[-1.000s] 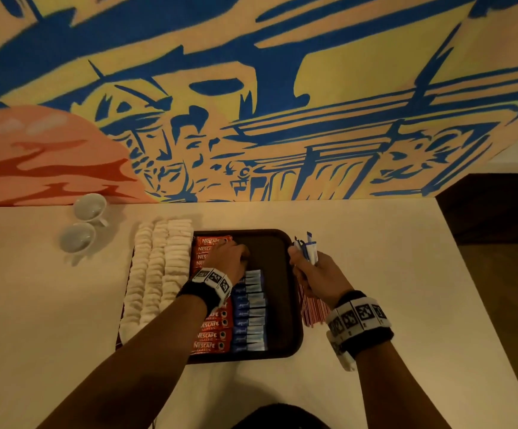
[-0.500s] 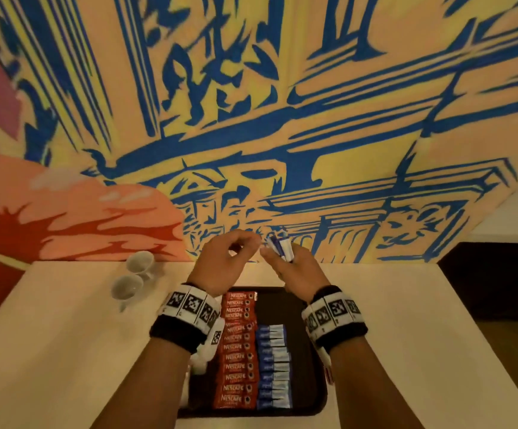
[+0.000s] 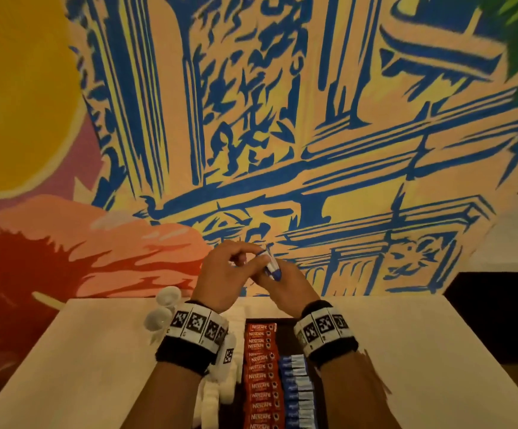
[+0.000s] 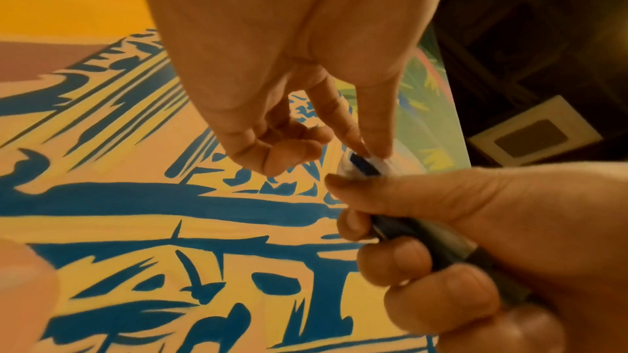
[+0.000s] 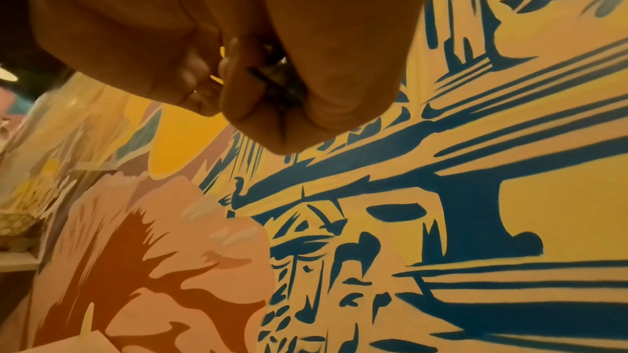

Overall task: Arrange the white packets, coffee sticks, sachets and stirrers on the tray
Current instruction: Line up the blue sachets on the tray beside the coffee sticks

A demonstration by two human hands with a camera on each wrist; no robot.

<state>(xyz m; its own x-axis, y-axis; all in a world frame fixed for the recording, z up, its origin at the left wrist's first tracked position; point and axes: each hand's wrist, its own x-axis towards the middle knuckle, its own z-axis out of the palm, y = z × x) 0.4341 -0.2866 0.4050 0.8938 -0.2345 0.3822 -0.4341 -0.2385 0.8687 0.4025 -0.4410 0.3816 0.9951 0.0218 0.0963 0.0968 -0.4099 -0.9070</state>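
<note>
Both hands lifted off tray (image 3: 285,342); right hand (image 3: 285,281) clamps sachets (image 3: 271,264), left hand (image 3: 226,275) now pinches top one, likely next for row.

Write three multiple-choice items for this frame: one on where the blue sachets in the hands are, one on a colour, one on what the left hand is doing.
1. Where is the bundle of blue sachets that the right hand grips?
A. Raised above the tray, in front of the mural
B. Lying on the table
C. Inside a cup

2. What colour are the coffee sticks on the tray?
A. Green
B. Red
C. Yellow

3. What is the left hand doing?
A. Resting flat on the table
B. Holding a cup
C. Pinching the top of the sachet bundle

Answers: 1 A, since the head view shows both hands lifted clear of the tray. 2 B, the column beside the row of blue sachets is red. 3 C, the left wrist view shows finger and thumb meeting on the sachet tips.
</note>
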